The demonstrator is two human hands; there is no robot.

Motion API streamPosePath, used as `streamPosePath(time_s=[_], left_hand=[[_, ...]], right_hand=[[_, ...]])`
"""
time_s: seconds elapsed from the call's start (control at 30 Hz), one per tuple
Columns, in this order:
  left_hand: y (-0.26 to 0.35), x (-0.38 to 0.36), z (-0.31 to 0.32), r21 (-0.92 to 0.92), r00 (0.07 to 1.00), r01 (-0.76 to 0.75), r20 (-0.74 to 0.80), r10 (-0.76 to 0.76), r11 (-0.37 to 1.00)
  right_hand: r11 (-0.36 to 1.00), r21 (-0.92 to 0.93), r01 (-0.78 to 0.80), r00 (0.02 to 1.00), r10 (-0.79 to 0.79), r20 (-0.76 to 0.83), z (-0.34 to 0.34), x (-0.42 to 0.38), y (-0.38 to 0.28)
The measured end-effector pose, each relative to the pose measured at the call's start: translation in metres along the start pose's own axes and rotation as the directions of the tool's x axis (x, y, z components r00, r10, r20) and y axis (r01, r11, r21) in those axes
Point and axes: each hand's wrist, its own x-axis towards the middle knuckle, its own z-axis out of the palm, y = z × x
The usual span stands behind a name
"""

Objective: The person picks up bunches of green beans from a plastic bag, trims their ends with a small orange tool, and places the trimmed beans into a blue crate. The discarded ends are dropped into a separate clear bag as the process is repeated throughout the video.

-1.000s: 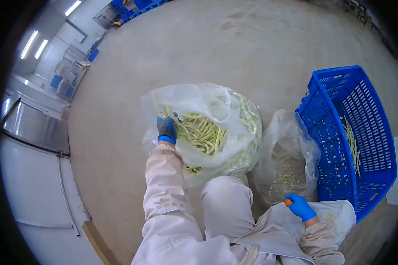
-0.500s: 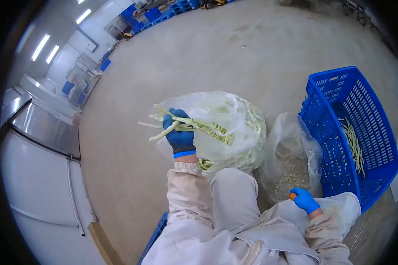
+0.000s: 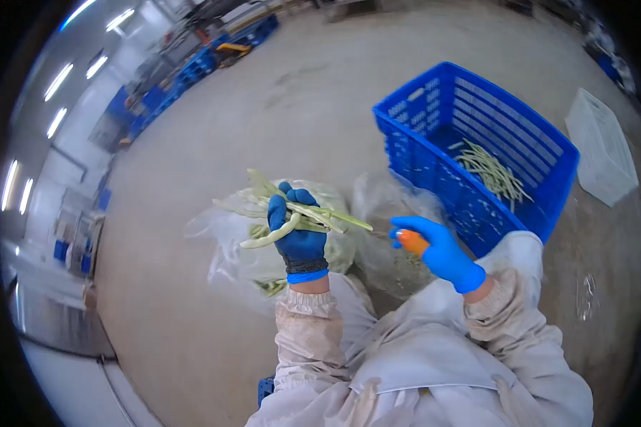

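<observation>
My left hand [image 3: 299,238], in a dark blue glove, is closed around a bunch of pale green beans [image 3: 267,238]. Their ends stick out on both sides of my fist. Below them lies a clear plastic bag [image 3: 228,256] with more beans in it. In my right hand [image 3: 449,257], gloved in bright blue, is an orange handle [image 3: 414,243]; I cannot make out a blade. This hand is raised to the right of the bunch, close to the bean tips but apart from them. A second clear bag [image 3: 381,206] sits between the first bag and the crate.
At the right stands a blue slatted crate [image 3: 502,107] with a loose pile of beans [image 3: 493,171] on its bottom. Beyond it is a white crate [image 3: 605,149]. Blue pallets [image 3: 192,71] and a yellow pallet jack [image 3: 233,50] are far off at the back left.
My right hand has risen from my lap toward the bunch, with the orange handle. My left hand still grips the beans. The view has turned right, bringing the white crate into sight.
</observation>
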Motion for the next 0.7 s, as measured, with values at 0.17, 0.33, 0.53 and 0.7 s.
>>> streamPosePath(time_s=[0.17, 0.33, 0.53, 0.7], left_hand=[[-0.049, -0.010, 0.000, 0.096, 0.980, -0.082, -0.171, 0.097, 0.992], [-0.052, -0.022, 0.013, 0.199, 0.965, -0.106, -0.218, 0.149, 0.974], [-0.060, -0.033, 0.015, 0.358, 0.933, -0.159, -0.249, 0.258, 0.920], [-0.052, -0.030, 0.001, 0.040, 0.964, -0.062, -0.257, 0.071, 0.997]], right_hand=[[0.782, -0.603, 0.155, 0.984, -0.178, 0.022, 0.009, -0.019, -0.029], [0.531, -0.804, 0.266, 0.911, -0.410, 0.031, 0.017, -0.024, -0.019], [0.227, -0.953, 0.203, 0.911, -0.400, 0.099, 0.015, -0.022, -0.008], [0.852, -0.522, 0.023, 0.960, -0.164, -0.225, -0.001, -0.020, -0.005]])
